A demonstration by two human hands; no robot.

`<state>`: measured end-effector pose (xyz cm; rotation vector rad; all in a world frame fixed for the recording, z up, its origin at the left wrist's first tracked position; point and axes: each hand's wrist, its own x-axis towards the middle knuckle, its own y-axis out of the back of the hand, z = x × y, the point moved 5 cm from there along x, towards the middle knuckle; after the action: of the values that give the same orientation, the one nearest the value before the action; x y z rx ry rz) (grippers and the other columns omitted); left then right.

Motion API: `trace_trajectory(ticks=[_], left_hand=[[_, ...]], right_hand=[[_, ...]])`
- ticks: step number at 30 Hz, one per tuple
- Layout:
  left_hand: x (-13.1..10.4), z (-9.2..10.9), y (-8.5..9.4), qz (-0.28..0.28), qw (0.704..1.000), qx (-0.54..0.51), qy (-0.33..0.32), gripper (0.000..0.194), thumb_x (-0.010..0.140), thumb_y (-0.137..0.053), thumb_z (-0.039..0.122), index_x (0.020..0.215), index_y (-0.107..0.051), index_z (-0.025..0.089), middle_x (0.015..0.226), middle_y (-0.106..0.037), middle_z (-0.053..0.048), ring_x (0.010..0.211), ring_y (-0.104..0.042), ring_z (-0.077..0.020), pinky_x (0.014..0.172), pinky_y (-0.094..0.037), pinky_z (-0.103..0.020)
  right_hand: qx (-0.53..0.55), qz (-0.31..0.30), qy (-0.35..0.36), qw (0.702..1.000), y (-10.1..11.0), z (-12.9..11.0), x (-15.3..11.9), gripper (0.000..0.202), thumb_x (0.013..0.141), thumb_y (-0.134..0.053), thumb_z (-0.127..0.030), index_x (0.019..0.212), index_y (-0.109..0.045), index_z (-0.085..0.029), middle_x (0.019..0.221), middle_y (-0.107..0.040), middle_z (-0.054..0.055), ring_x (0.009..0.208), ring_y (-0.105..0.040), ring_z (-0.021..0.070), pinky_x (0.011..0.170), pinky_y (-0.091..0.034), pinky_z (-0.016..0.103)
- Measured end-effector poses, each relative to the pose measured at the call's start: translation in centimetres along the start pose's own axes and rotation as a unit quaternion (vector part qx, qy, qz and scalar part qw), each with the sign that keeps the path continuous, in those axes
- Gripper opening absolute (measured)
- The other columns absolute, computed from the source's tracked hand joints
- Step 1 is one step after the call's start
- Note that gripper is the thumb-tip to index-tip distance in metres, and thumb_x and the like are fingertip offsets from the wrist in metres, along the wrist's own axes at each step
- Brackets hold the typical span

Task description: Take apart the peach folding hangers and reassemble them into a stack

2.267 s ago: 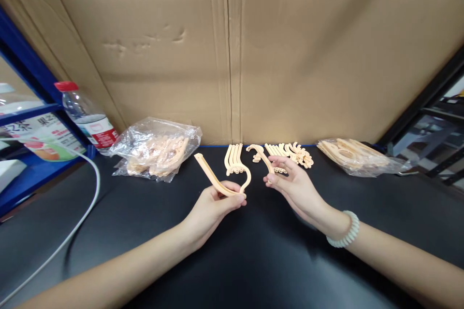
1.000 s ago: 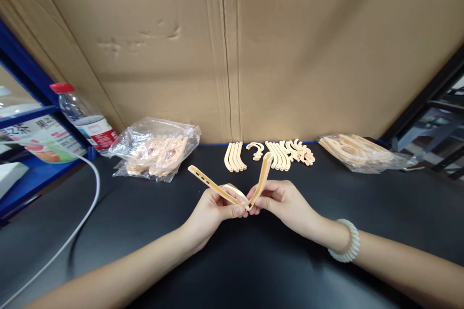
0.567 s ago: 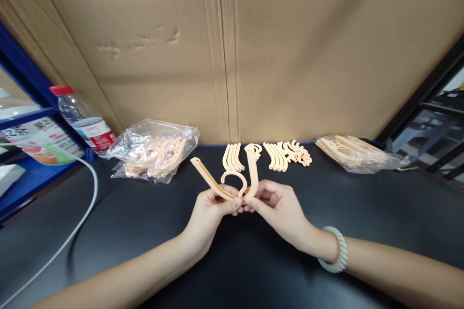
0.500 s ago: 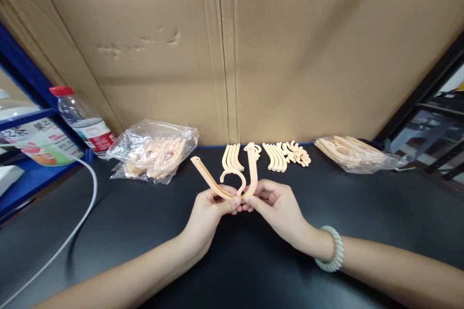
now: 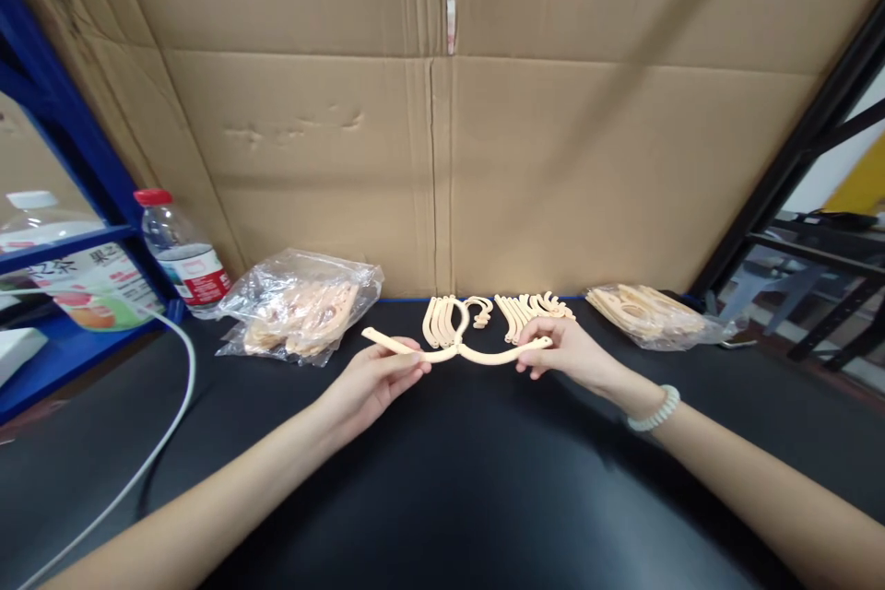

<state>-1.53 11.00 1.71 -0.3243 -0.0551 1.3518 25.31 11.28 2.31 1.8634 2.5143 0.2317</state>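
Observation:
Between my two hands is a beige folding clothes hanger (image 5: 484, 357), its arms spread wide and its hook pointing up from the middle joint. My left hand (image 5: 377, 383) is closed on the left arm, thumb on top. At the other side my right hand (image 5: 563, 352) pinches the outer end of the right arm. Just behind the hanger lie loose hanger arms (image 5: 437, 321) in a row and a few hooks (image 5: 479, 310). More arms (image 5: 512, 318) and hooks (image 5: 549, 304) lie behind my right hand, which partly hides them.
A clear plastic bag of hanger parts (image 5: 304, 304) lies at the back left, another bag (image 5: 646, 313) at the back right. A red-capped bottle (image 5: 183, 249) stands by the blue shelf (image 5: 69, 359). A white cable (image 5: 183, 406) crosses the left side. Cardboard (image 5: 311, 157) walls the back.
The hanger's arms have swung from raised to spread out sideways. My hands have moved apart from the joint onto the arms. The camera view has tilted up.

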Motion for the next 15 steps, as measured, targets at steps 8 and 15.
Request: trace_trajectory(ticks=[8, 15], left_hand=[[0.9, 1.1, 1.0, -0.078, 0.963, 0.241, -0.092, 0.021, 0.069, -0.076, 0.031, 0.081, -0.067, 0.016, 0.077, -0.072, -0.005, 0.074, -0.069, -0.0175, 0.072, -0.056, -0.029], [0.2, 2.1, -0.4, -0.120, 0.823, 0.491, -0.259, 0.010, 0.074, -0.072, 0.032, 0.072, -0.068, 0.023, 0.076, -0.065, -0.001, 0.077, -0.056, -0.0195, 0.076, -0.044, -0.030]], right_hand=[[-0.242, -0.006, 0.097, 0.965, 4.6, 0.6, -2.4, 0.022, 0.074, -0.079, -0.038, 0.074, -0.070, -0.018, 0.076, -0.067, 0.002, 0.072, -0.060, 0.0183, 0.071, -0.047, 0.034], [-0.350, 0.001, 0.188, 0.918, 4.6, 0.5, -2.9, 0.026, 0.078, -0.075, -0.044, 0.073, -0.070, -0.019, 0.082, -0.063, 0.004, 0.081, -0.059, 0.0198, 0.078, -0.045, 0.036]])
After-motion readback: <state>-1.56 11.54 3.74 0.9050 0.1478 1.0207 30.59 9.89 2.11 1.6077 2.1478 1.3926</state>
